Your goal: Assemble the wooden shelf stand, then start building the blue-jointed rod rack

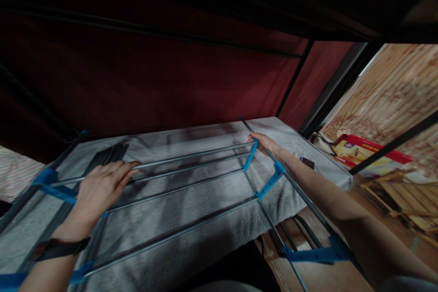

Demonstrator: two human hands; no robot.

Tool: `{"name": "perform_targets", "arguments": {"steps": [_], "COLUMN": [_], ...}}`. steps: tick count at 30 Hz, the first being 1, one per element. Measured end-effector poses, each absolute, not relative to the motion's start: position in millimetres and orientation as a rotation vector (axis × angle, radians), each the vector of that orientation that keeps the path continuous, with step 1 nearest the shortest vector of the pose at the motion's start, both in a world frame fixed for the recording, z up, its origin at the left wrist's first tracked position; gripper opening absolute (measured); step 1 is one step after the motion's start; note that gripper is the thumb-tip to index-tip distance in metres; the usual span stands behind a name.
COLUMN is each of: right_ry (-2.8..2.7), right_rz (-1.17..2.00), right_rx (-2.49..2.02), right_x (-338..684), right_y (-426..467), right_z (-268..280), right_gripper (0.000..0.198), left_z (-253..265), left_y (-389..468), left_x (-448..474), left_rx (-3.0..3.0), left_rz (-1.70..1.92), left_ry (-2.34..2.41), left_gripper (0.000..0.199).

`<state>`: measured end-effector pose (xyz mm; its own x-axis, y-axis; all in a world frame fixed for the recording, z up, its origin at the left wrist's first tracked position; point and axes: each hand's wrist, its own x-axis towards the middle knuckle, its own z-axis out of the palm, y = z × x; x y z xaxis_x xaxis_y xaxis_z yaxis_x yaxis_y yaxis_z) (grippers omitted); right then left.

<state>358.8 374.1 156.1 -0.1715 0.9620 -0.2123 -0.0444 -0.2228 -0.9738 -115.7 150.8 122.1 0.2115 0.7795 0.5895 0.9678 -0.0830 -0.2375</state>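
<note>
A rack frame of grey metal tubes (pixel 185 227) with blue plastic connectors (pixel 270 181) stands in front of me, partly above a bed. My left hand (pixel 106 187) lies over the top crossbar (pixel 191 155) near its left end, fingers curled round it. At the bar's far right end, my right hand (pixel 260 141) grips the blue connector (pixel 253 149) where it meets a long side tube (pixel 301 191). The right fingers are partly hidden behind the joint. Beneath my left arm, a bundle of loose dark tubes (pixel 114 153) rests on the bed.
A grey blanket (pixel 191 132) covers the bed. On its right side lies a dark phone (pixel 307 162). Black poles (pixel 294 77) and dark red fabric (pixel 191 86) enclose the bed. Farther right are a red and yellow box (pixel 372 149) and a wooden slatted piece (pixel 407 198).
</note>
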Motion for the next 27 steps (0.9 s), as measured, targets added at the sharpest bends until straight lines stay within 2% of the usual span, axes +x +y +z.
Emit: {"name": "perform_targets", "arguments": {"steps": [14, 22, 27], "right_ry": [-1.255, -1.394, -1.340], "right_rz": [1.454, 1.389, 1.473], "right_rx": [-1.284, -1.337, -1.268], "right_x": [361, 366, 370], "right_y": [385, 381, 386], "right_z": [146, 145, 138], "right_gripper": [0.020, 0.014, 0.007], "left_z": [133, 142, 143], "left_y": [152, 147, 138], "left_x": [-115, -101, -86], "left_rx": [-2.024, -2.059, -2.011], "left_rz": [-0.298, -0.378, -0.476], "left_ry": [-1.832, -1.930, -1.875], "left_gripper": [0.063, 0.048, 0.041]}}
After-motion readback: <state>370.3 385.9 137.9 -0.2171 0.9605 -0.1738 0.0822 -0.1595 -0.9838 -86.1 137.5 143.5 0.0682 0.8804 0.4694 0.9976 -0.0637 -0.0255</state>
